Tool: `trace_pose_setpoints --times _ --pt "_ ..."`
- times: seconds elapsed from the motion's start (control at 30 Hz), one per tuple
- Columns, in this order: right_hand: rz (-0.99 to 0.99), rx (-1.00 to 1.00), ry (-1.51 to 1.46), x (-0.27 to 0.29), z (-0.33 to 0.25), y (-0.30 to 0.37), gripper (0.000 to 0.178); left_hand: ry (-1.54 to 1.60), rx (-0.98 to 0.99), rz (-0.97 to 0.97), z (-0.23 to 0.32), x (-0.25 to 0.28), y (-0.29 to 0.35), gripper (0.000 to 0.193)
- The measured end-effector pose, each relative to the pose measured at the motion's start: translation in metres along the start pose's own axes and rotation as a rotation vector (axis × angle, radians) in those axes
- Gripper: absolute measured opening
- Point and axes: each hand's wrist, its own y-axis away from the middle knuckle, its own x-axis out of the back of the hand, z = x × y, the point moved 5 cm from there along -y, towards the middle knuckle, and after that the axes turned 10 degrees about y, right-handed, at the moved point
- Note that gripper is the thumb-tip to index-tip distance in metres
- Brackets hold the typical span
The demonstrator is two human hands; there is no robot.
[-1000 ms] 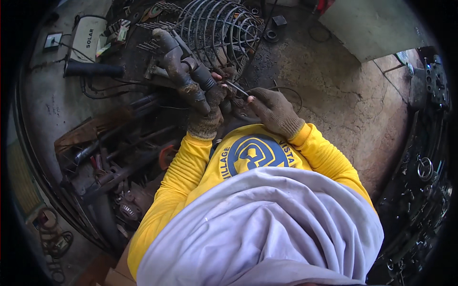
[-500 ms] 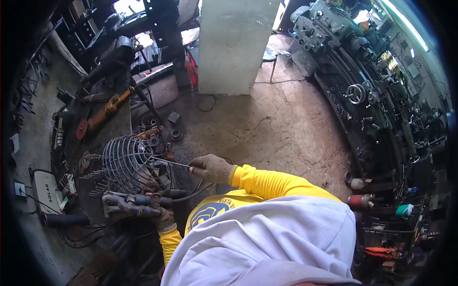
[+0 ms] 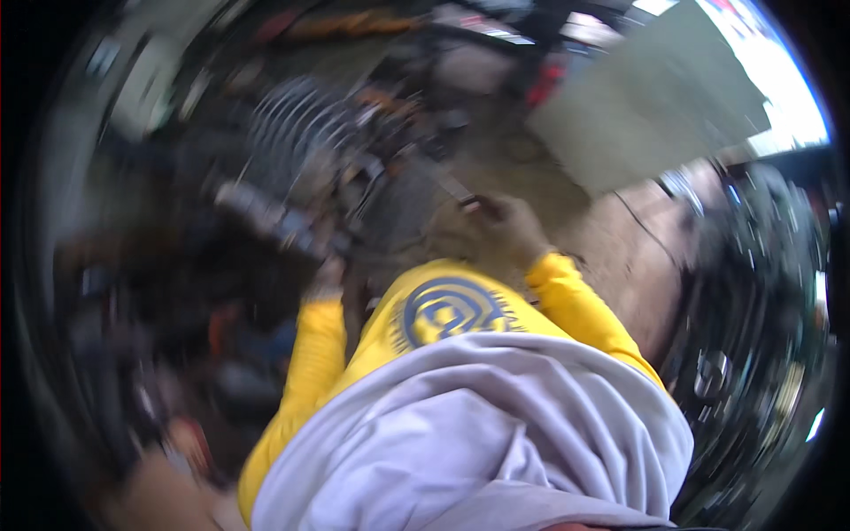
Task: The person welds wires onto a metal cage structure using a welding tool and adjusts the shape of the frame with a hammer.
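Observation:
Motion smears the whole view. My right hand (image 3: 509, 221), in a brown glove, is closed on the near end of a thin metal rod (image 3: 456, 188), which points up and to the left. My left hand (image 3: 328, 273) is at the near end of a long grey cylindrical metal part (image 3: 261, 208) and appears closed round it, though its fingers are blurred. Beyond that part stands a rounded cage of bent metal bars (image 3: 297, 119). The rod's far end fades into the blur near the cage.
A large pale upright panel (image 3: 660, 97) stands at the upper right. Blurred machinery (image 3: 753, 265) fills the right side. An orange power tool (image 3: 354, 25) lies at the top left. Small metal pieces (image 3: 425, 128) are scattered beside the cage.
My view has swung round, so the panel shifts right and the cage moves up. My right hand has drawn farther from the cage with the rod. My left hand stays by the cylindrical part.

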Motion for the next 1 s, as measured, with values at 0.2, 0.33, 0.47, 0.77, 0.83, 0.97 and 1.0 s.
trace_pose_setpoints --times 0.2,0.33,0.47,0.77,0.83,0.97,1.0 --pt "-0.171 0.142 0.225 0.004 -0.023 -0.030 0.027 0.158 -0.090 0.046 -0.011 0.001 0.020 0.031" --pt "-0.213 0.323 0.275 -0.004 -0.058 -0.050 0.026 0.212 -0.125 0.073 -0.018 0.009 0.015 0.030" --pt "-0.156 0.428 0.393 -0.005 -0.083 -0.065 0.027 0.242 -0.127 0.051 -0.033 0.017 -0.003 0.029" --pt "-0.159 0.580 0.732 -0.013 -0.150 -0.092 0.031 -0.006 -0.189 0.068 -0.049 0.021 -0.010 0.029" --pt "-0.182 0.589 0.805 -0.016 -0.154 -0.097 0.031 -0.292 -0.320 0.094 -0.029 0.001 -0.008 0.037" --pt "-0.220 0.664 0.878 -0.025 -0.160 -0.104 0.031 0.161 -0.251 0.178 -0.047 0.007 -0.010 0.053" --pt "-0.227 0.698 0.877 -0.029 -0.162 -0.105 0.031 0.191 -0.253 0.214 -0.054 0.011 -0.010 0.055"
